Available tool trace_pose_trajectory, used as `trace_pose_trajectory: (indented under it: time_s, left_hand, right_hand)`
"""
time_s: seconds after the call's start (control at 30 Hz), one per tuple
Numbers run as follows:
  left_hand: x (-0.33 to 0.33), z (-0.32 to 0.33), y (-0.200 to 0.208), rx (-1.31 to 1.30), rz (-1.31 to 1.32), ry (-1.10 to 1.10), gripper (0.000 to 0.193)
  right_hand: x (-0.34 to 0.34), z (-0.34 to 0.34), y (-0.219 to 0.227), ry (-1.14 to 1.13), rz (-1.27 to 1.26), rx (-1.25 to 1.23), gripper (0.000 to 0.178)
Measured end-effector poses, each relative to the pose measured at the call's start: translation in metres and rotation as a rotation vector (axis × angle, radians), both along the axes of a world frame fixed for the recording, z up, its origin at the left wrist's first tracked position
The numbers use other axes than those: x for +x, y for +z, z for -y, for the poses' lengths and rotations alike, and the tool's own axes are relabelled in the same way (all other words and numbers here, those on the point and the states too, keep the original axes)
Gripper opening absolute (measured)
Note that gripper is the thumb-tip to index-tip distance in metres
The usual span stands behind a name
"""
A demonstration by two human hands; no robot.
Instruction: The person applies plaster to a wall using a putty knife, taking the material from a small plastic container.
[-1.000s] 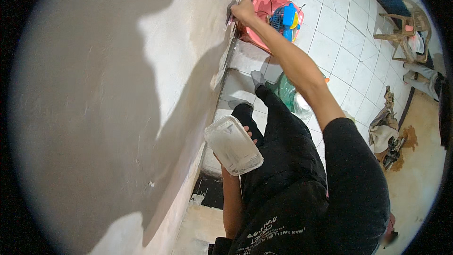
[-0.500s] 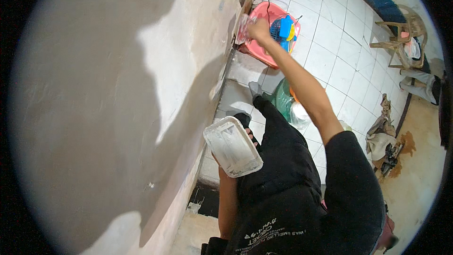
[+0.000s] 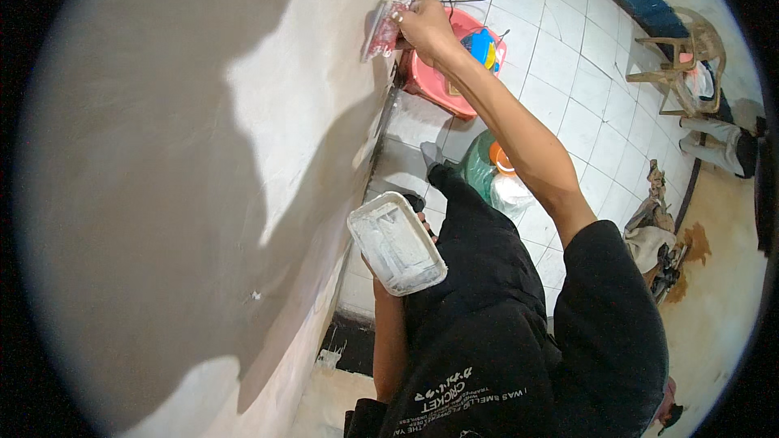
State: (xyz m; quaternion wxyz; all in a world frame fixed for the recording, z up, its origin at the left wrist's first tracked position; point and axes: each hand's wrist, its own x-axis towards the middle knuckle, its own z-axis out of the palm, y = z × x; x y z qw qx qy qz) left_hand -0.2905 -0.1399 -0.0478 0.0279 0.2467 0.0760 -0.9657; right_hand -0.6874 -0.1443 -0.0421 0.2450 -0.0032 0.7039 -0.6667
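1. Right hand (image 3: 428, 28): arm stretched well out, fingers closed around a flat spreader (image 3: 385, 30), reddish-pink and whitish. The tool is held up at the plastered wall (image 3: 324, 49); it is blurred from where I stand, so I can't fairly say whether its edge is touching.
2. Left hand (image 3: 427, 228): gripping a shallow rectangular tray (image 3: 398, 245) from beneath, fingertips curled past its right-hand side. Most of the palm is hidden.
3. Tray sits tilted in front of the black trousers (image 3: 487, 268), near the wall's foot. Whitish paste (image 3: 391, 231) is smeared over its inside.
4. Beyond the right wrist: a pink basin (image 3: 420, 79) on the white floor tiles (image 3: 580, 105), holding a small blue-and-yellow fan (image 3: 484, 47) partly hidden by the forearm.
5. Under the right forearm: a green plastic bag (image 3: 477, 166) beside the feet.
6. Far side: a brown plastic chair (image 3: 664, 77), and nearer, a heap of cloth (image 3: 646, 245).
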Motion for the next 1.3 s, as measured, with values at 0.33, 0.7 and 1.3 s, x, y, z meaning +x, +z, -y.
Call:
trace_pose_trajectory:
  time_s: [0.33,0.7,1.3]
  left_hand:
    - [-0.017,0.007,0.041,-0.083,-0.115,0.009,0.086]
    - [-0.008,0.01,0.027,-0.069,-0.091,0.016,0.086]
    - [-0.016,0.012,0.033,-0.117,-0.196,0.018,0.088]
  right_hand:
    - [-0.023,-0.034,0.027,-0.003,-0.423,0.382,0.028]
    - [-0.047,-0.01,0.123,0.04,-0.183,-0.139,0.02]
    - [-0.058,-0.032,0.161,-0.018,-0.314,-0.315,0.014]
